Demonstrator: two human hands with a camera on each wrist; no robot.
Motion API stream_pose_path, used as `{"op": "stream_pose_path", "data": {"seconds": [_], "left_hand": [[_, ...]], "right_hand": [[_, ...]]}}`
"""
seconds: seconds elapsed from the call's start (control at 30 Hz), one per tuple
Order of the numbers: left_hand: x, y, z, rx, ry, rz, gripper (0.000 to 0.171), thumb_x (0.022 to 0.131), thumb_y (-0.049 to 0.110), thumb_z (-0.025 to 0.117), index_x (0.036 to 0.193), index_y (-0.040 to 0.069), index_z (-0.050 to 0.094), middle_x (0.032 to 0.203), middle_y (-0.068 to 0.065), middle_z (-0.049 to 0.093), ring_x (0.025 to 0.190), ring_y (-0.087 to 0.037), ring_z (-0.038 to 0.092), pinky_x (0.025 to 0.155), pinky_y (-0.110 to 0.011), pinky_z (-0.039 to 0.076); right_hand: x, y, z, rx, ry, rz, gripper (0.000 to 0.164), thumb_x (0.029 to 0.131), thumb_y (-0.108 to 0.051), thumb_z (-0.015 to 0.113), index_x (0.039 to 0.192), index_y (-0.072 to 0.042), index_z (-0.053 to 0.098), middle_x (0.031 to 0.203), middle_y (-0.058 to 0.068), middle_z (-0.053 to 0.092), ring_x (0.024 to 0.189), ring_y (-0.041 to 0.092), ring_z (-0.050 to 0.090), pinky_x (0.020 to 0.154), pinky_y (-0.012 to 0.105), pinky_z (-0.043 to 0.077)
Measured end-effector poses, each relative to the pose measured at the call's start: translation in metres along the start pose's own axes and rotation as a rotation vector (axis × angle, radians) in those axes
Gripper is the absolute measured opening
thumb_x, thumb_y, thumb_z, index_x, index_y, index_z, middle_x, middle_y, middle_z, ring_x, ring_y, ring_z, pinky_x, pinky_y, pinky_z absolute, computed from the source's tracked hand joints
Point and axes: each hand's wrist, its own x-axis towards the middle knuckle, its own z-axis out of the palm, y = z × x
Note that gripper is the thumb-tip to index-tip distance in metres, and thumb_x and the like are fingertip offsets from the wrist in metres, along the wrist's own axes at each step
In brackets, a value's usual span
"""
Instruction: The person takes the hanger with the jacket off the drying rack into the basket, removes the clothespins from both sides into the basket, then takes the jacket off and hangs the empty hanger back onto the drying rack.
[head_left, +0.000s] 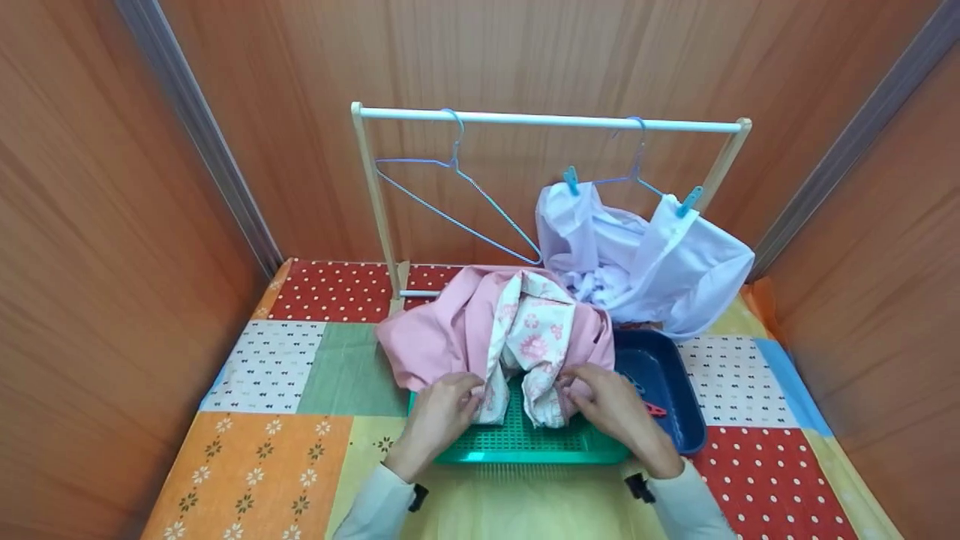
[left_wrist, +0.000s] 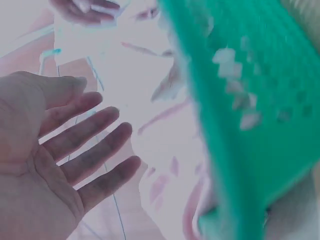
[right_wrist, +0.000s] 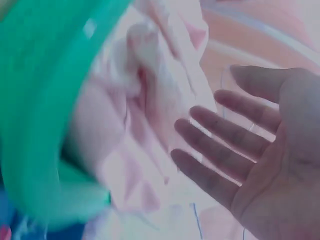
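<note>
Head view has the left hand [head_left: 439, 416] and right hand [head_left: 619, 405] at either side of a pink garment [head_left: 461, 330]; both wrist views show their fingers loosely extended, gripping nothing. Between and beyond the hands, the garment lies bunched over a green basket [head_left: 525, 456], patterned lining showing. Just right of the right hand sits a blue tray [head_left: 688, 427]; farther beyond, a white garment [head_left: 701, 262] hangs pegged from a rack [head_left: 540, 120].

1. My head feed looks forward and down from above.
2. My wrist feeds sit close, facing the left hand [left_wrist: 47, 175] and right hand [right_wrist: 270, 167].
3. All three share the green basket [head_left: 532, 456] and pink garment [head_left: 480, 330].
</note>
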Motion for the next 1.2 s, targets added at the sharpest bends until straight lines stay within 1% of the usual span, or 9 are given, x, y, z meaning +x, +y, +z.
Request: {"op": "stream_pose_path", "data": {"seconds": [0.1, 0.2, 0.37, 0.43, 0.57, 0.7, 0.9, 1.07, 1.2], "left_hand": [[0.004, -0.011, -0.013, -0.011, 0.036, -0.038, 0.023, 0.091, 0.018, 0.070, 0.113, 0.012, 0.073, 0.113, -0.005, 0.072, 0.106, -0.022, 0.067, 0.093, -0.041, 0.055], [0.007, -0.023, -0.023, -0.030, 0.066, -0.085, 0.025, 0.090, 0.019, 0.071, 0.114, 0.013, 0.072, 0.115, -0.005, 0.070, 0.107, -0.024, 0.064, 0.096, -0.043, 0.054], [0.014, -0.049, -0.034, -0.045, 0.142, -0.089, 0.029, 0.088, 0.017, 0.074, 0.115, 0.010, 0.071, 0.116, -0.010, 0.069, 0.108, -0.029, 0.064, 0.094, -0.047, 0.054], [0.019, -0.061, -0.036, -0.052, 0.170, -0.085, 0.030, 0.087, 0.014, 0.074, 0.116, 0.007, 0.070, 0.117, -0.014, 0.068, 0.110, -0.032, 0.063, 0.094, -0.049, 0.053], [0.031, -0.085, -0.036, -0.105, 0.188, -0.153, 0.036, 0.087, 0.011, 0.072, 0.121, 0.002, 0.065, 0.124, -0.020, 0.063, 0.119, -0.038, 0.058, 0.101, -0.053, 0.047], [0.039, -0.110, -0.030, -0.196, 0.141, -0.277, 0.052, 0.089, 0.011, 0.069, 0.137, 0.000, 0.053, 0.141, -0.023, 0.051, 0.133, -0.040, 0.047, 0.111, -0.055, 0.038], [0.045, -0.136, -0.020, -0.313, 0.010, -0.442, 0.077, 0.091, 0.023, 0.067, 0.154, 0.006, 0.026, 0.157, -0.021, 0.029, 0.145, -0.041, 0.030, 0.119, -0.056, 0.026], [0.048, -0.150, -0.014, -0.477, -0.051, -0.584, 0.094, 0.092, 0.034, 0.066, 0.158, 0.008, 0.004, 0.162, -0.022, 0.014, 0.150, -0.042, 0.016, 0.120, -0.060, 0.015], [0.048, -0.154, -0.009, -0.627, -0.064, -0.695, 0.097, 0.092, 0.037, 0.066, 0.158, 0.012, -0.001, 0.164, -0.019, 0.010, 0.151, -0.039, 0.011, 0.121, -0.060, 0.009]], "right_hand": [[0.006, 0.015, -0.011, -0.003, 0.034, -0.012, 0.023, 0.088, -0.015, 0.073, 0.111, -0.014, 0.072, 0.108, 0.005, 0.073, 0.099, 0.025, 0.070, 0.083, 0.045, 0.056], [0.013, 0.030, -0.016, -0.001, 0.085, -0.009, 0.025, 0.087, -0.013, 0.073, 0.112, -0.010, 0.072, 0.110, 0.008, 0.072, 0.096, 0.028, 0.069, 0.081, 0.046, 0.055], [0.026, 0.057, -0.016, 0.019, 0.176, 0.018, 0.027, 0.086, -0.010, 0.074, 0.112, -0.006, 0.071, 0.111, 0.012, 0.071, 0.098, 0.031, 0.068, 0.084, 0.048, 0.054], [0.030, 0.066, -0.016, 0.026, 0.187, 0.054, 0.031, 0.085, -0.010, 0.074, 0.115, -0.005, 0.070, 0.112, 0.013, 0.070, 0.100, 0.032, 0.068, 0.086, 0.049, 0.053], [0.040, 0.081, -0.015, 0.057, 0.144, 0.147, 0.041, 0.087, -0.014, 0.073, 0.126, -0.004, 0.064, 0.117, 0.018, 0.068, 0.102, 0.034, 0.066, 0.088, 0.050, 0.052], [0.049, 0.092, -0.013, 0.112, 0.069, 0.218, 0.050, 0.091, -0.019, 0.069, 0.136, -0.005, 0.055, 0.121, 0.019, 0.066, 0.106, 0.036, 0.066, 0.092, 0.052, 0.051], [0.058, 0.100, -0.011, 0.173, 0.004, 0.251, 0.054, 0.091, -0.026, 0.069, 0.140, -0.010, 0.052, 0.125, 0.018, 0.066, 0.109, 0.036, 0.066, 0.094, 0.052, 0.049], [0.064, 0.105, -0.008, 0.164, -0.020, 0.281, 0.057, 0.092, -0.029, 0.068, 0.142, -0.010, 0.049, 0.131, 0.022, 0.062, 0.118, 0.041, 0.060, 0.099, 0.054, 0.047], [0.065, 0.108, -0.005, 0.169, -0.058, 0.305, 0.062, 0.093, -0.027, 0.065, 0.146, -0.006, 0.042, 0.137, 0.026, 0.056, 0.122, 0.044, 0.056, 0.102, 0.056, 0.044]]}}
